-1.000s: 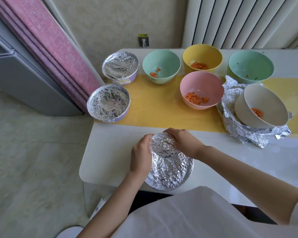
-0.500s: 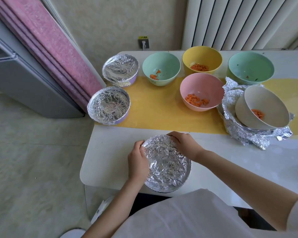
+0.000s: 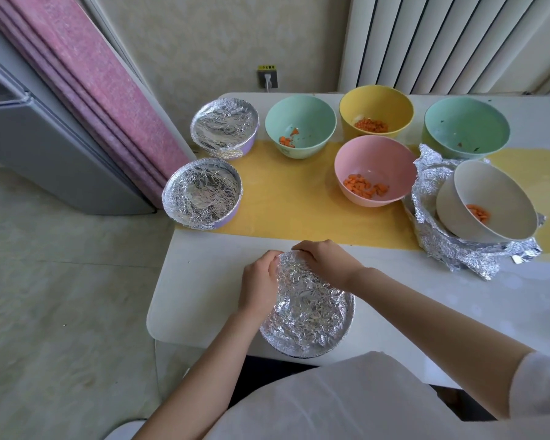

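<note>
A bowl covered with crinkled foil point(image 3: 308, 309) sits at the near edge of the white table point(image 3: 204, 281), tilted towards me. My left hand point(image 3: 259, 284) grips its left rim with curled fingers. My right hand point(image 3: 324, 262) curls over the far rim and presses the foil down there. The bowl's own wall is hidden under the foil.
Two more foil-covered purple bowls stand at the left: one point(image 3: 202, 193) nearer, one point(image 3: 224, 127) farther. On the yellow mat point(image 3: 286, 198) are open bowls with carrot pieces: green point(image 3: 300, 125), yellow point(image 3: 376, 111), pink point(image 3: 375, 169), a second green point(image 3: 466, 127). A white bowl point(image 3: 486, 201) leans on loose foil point(image 3: 458, 249).
The bowl lay flatter half a second ago and is tilted towards me again now. Both hands have closed in on its far rim.
</note>
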Available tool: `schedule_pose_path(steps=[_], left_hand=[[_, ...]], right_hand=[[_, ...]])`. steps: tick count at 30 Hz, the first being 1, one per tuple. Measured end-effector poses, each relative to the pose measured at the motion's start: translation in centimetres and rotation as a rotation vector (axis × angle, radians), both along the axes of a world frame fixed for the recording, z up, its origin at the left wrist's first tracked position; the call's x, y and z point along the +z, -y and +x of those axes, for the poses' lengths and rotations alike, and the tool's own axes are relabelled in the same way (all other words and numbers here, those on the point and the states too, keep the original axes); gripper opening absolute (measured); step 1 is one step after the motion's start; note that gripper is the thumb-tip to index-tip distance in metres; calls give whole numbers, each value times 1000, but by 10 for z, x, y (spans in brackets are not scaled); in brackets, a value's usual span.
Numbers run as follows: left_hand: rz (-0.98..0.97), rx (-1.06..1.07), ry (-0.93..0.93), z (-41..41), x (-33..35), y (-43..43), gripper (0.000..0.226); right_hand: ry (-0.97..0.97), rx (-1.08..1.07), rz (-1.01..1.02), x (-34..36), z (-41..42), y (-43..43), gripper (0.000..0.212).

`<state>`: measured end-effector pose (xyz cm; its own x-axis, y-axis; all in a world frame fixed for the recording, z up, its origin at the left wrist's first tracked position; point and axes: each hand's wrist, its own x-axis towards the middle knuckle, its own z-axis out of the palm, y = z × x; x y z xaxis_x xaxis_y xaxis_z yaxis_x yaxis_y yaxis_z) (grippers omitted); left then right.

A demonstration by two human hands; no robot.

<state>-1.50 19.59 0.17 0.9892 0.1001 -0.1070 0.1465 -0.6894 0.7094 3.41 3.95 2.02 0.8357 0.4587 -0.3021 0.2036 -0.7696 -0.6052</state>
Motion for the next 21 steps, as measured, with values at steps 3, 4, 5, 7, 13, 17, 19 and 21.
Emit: schedule_pose_path(steps=[3,4,5,7,13,17,19,21], left_hand=[[19,-5,28,-2,0,1,25],[23,-3,29,-3,0,1,25],[28,-1,30,-3,0,2,26],[29,-4,41,-4,-1,2,28],[14,-68,32,-4,1,9,22],[-13,-36,-7,-9,-1,8,20],[-4,-28,-11,-15,-2,6,19],[13,6,1,-19,-2,4,18]], right_hand=[[47,33,-51,-5,4,-2,25],[57,46,-71,-5,4,-2,24],[62,57,-94,-5,4,-2,23],[64,87,-165,-2,5,-2,20],[39,173,-187,4,5,-10,23],[61,178,-232,0,4,-6,22],[60,179,-246,0,2,-1,22],[47,199,-265,0,2,1,22]])
